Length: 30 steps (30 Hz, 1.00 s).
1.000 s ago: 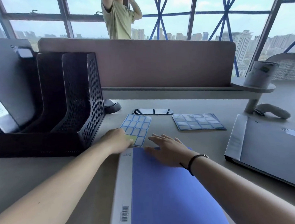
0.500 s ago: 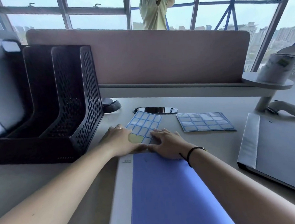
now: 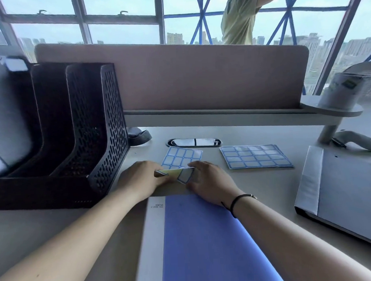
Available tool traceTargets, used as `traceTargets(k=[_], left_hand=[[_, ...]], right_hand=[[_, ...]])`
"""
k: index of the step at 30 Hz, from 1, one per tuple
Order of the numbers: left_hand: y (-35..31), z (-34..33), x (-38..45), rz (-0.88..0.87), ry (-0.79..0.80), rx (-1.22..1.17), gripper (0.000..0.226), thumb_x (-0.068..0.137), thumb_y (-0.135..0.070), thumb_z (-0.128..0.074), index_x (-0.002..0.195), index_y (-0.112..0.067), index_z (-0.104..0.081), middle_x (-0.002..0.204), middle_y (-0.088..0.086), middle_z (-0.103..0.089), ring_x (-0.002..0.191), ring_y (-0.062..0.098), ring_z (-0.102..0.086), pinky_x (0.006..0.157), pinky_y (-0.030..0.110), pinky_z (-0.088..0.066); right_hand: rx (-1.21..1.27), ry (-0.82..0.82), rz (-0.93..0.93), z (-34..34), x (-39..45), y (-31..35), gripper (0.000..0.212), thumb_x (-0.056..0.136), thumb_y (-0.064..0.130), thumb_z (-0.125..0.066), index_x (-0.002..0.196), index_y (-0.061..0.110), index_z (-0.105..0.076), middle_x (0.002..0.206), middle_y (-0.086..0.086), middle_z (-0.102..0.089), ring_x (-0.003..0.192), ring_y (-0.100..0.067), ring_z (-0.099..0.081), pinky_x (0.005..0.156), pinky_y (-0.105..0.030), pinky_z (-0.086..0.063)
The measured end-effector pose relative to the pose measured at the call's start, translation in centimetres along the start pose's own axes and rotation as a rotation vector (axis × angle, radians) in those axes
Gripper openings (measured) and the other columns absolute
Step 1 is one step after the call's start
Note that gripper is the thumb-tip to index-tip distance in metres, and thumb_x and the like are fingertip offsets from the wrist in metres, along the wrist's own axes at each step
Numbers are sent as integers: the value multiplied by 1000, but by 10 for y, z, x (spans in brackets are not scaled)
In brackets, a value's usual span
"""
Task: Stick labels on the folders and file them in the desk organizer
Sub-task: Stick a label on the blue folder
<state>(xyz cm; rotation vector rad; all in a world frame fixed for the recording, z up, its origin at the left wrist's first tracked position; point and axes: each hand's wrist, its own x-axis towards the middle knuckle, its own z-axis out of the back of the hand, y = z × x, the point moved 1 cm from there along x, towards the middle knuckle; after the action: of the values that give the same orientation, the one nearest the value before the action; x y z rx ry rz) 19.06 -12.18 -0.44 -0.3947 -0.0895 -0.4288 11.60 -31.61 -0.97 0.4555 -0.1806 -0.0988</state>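
Where both hands (image 3: 173, 179) meet, a label (image 3: 185, 175) peels.

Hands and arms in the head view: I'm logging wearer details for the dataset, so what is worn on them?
Both forearms are bare, with no sleeves in view. The right hand has a thin black band round its wrist, with a small metallic piece on it. The left hand and its wrist show no band, glove or watch.

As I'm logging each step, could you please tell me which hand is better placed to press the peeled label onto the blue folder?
Probably the right hand: it pinches the blue-bordered white label just beyond the blue folder, while the left hand holds the backing sheet.
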Motion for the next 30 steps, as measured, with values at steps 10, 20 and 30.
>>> traceTargets(k=[10, 20, 30], left_hand=[[-6, 11, -20, 37, 24, -89, 93, 61, -101, -36, 121, -35, -66, 126, -11, -66, 112, 16, -62, 87, 34, -50], [-53, 14, -65, 286, -205, -709, 61, 82, -53, -73, 129, -27, -44, 115, 0, -52, 105, 18, -56, 83, 31, -41], [-72, 6, -88, 300, -109, -1289, 97, 87, -3, -74, 157, -35, -14, 84, 11, -78, 77, 31, -75, 88, 48, -59]], right_hand=[[317, -124, 3, 9, -13, 8, 30, 86, 8, -61, 110, 20, -73, 108, 5, -74, 103, -10, -68, 93, -29, -52], [266, -158, 83, 28, -83, 7, 59, 92, 35, -65, 147, 24, -46, 152, 20, -35, 139, 5, -31, 99, 3, -15], [337, -152, 190, 26, -109, 10, 40, 101, 24, -53, 141, 26, -53, 145, 25, -40, 130, 19, -29, 100, 4, -19]])
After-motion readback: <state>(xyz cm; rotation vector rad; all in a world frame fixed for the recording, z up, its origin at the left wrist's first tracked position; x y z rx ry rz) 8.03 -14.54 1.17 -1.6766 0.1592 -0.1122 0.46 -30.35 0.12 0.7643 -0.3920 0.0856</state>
